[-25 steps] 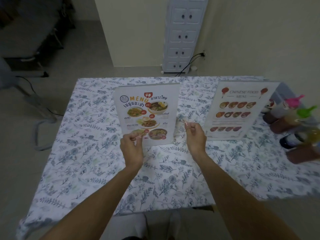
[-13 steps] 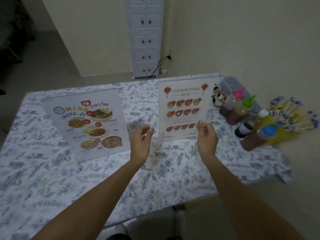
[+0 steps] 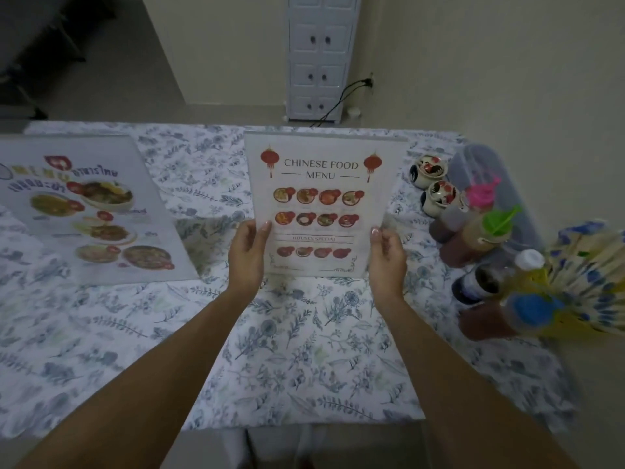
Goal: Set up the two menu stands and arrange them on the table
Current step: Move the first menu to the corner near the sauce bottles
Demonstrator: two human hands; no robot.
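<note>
Both hands now on the Chinese menu (image 3: 326, 204)

My left hand (image 3: 246, 255) and right hand (image 3: 387, 257) have left the Thai menu (image 3: 91, 211), standing left of it, and pinch its glossy, flat lower edges; it rests upright on the floral cloth (image 3: 304, 350), bottles (image 3: 473, 238) just right.

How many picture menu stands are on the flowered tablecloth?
2. The Chinese food menu stand is upright mid-table, gripped by the left hand and right hand. The colourful Thai menu stand is at the left.
</note>
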